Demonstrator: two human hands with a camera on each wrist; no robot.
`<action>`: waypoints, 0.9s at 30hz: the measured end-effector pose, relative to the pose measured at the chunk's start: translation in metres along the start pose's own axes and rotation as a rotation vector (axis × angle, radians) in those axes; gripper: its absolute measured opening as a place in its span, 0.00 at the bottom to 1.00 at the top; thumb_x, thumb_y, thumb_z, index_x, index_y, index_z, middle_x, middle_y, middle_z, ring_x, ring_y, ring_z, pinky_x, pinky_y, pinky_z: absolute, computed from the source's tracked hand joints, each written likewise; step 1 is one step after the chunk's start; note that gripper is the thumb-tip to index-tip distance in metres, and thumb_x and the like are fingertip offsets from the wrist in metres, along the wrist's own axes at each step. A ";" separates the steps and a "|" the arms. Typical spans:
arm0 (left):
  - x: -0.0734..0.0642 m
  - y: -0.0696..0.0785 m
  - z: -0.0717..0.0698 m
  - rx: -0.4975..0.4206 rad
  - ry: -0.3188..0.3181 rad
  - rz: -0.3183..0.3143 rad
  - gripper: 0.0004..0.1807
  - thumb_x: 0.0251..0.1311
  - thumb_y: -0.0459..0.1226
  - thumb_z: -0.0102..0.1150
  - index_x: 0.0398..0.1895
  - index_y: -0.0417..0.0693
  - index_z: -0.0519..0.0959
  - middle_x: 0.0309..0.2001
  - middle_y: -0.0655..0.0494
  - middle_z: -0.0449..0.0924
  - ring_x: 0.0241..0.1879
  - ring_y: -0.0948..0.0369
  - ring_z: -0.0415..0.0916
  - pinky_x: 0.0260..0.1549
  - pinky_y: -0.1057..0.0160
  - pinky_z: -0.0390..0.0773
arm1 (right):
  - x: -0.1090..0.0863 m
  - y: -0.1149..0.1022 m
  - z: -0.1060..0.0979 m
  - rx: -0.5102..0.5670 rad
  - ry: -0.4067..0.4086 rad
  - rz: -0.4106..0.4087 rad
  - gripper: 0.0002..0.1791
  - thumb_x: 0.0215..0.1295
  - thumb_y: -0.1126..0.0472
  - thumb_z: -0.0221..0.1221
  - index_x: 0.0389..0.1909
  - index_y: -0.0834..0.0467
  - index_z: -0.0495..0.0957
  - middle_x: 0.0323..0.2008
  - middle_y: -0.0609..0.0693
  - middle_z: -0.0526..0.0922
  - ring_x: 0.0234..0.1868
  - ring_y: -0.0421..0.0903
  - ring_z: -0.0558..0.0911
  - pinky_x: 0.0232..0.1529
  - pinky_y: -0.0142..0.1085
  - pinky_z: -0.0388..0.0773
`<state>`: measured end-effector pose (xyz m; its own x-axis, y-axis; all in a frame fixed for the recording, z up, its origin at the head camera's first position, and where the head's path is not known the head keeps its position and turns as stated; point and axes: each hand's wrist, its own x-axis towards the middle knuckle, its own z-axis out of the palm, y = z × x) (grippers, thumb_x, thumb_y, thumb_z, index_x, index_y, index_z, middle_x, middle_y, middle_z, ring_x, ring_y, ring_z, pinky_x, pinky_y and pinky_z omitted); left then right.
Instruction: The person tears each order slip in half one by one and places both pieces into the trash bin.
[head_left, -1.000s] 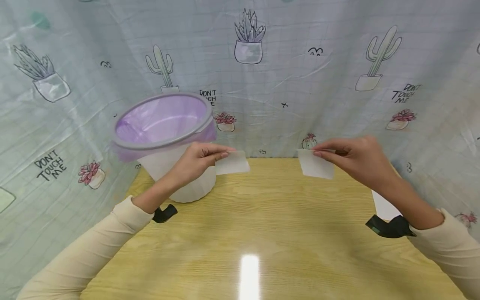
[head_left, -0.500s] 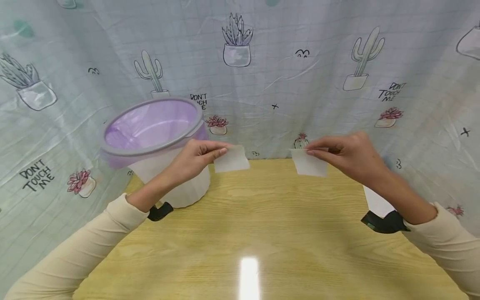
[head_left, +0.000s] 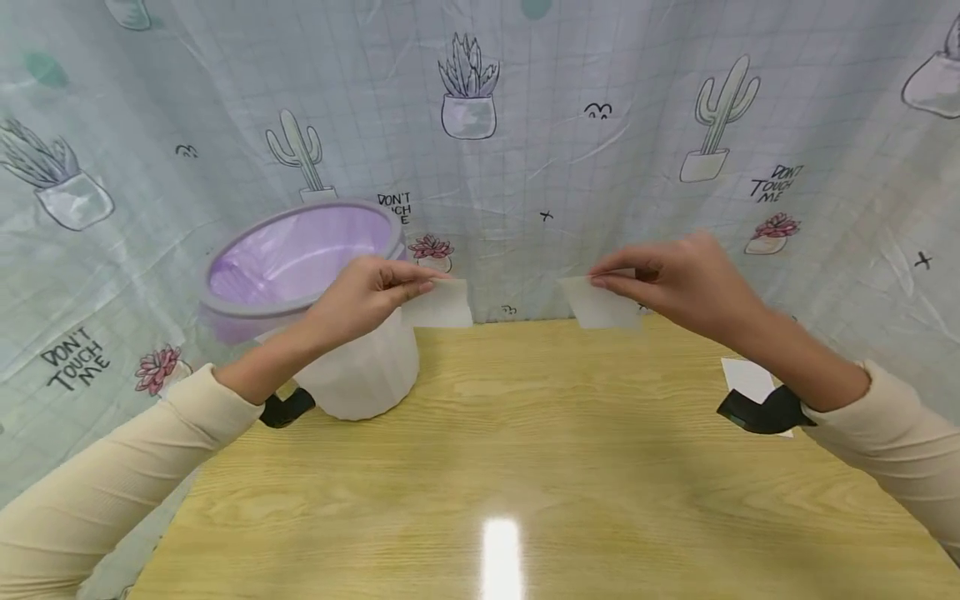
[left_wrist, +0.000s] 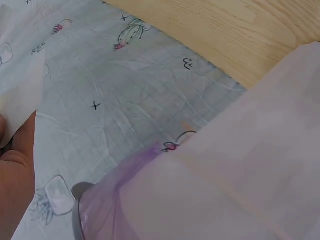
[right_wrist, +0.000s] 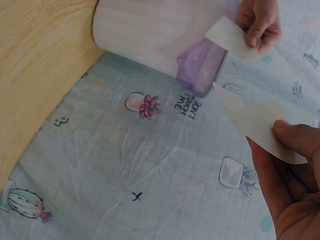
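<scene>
My left hand pinches a small piece of white paper by its top edge, in front of the bin's right side. A second white paper piece hangs from my right hand, pinched between thumb and fingers. Both pieces are held up above the far part of the table, apart from each other. In the right wrist view, the right hand's paper is near, with the left hand and its paper beyond. Only part of the left hand shows in the left wrist view.
A white bin with a purple liner and grey rim stands at the back left of the wooden table. Another white sheet lies at the right, partly behind the right wrist. A cactus-print curtain closes off the back.
Both hands have risen and shifted left in the head view with their paper pieces, the left now overlapping the bin's rim. The head view has turned slightly right, then steadied.
</scene>
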<state>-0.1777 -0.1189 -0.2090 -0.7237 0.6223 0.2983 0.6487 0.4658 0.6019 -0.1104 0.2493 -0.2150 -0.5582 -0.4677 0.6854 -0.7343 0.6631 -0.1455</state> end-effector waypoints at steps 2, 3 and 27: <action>0.000 0.001 -0.003 -0.010 0.013 0.001 0.12 0.72 0.32 0.59 0.53 0.46 0.87 0.17 0.50 0.72 0.19 0.63 0.50 0.24 0.65 0.62 | 0.008 -0.001 0.000 0.002 -0.005 -0.022 0.08 0.57 0.66 0.73 0.36 0.50 0.91 0.21 0.37 0.84 0.14 0.29 0.62 0.17 0.25 0.55; 0.001 0.002 -0.003 -0.022 0.019 -0.006 0.12 0.72 0.31 0.59 0.53 0.46 0.87 0.18 0.49 0.74 0.19 0.64 0.50 0.24 0.65 0.62 | 0.012 -0.002 0.000 0.004 -0.008 -0.031 0.08 0.58 0.65 0.73 0.36 0.50 0.91 0.19 0.36 0.83 0.14 0.30 0.60 0.17 0.26 0.53; -0.010 0.015 -0.051 0.019 0.178 -0.143 0.13 0.69 0.26 0.58 0.49 0.43 0.89 0.50 0.50 0.87 0.36 0.65 0.75 0.36 0.73 0.75 | 0.110 -0.032 0.022 0.179 -0.174 -0.081 0.04 0.68 0.58 0.67 0.39 0.52 0.90 0.23 0.41 0.85 0.17 0.38 0.68 0.23 0.28 0.63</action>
<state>-0.1730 -0.1501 -0.1653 -0.8377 0.4288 0.3383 0.5397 0.5541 0.6338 -0.1564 0.1638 -0.1508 -0.5417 -0.6184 0.5693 -0.8270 0.5132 -0.2296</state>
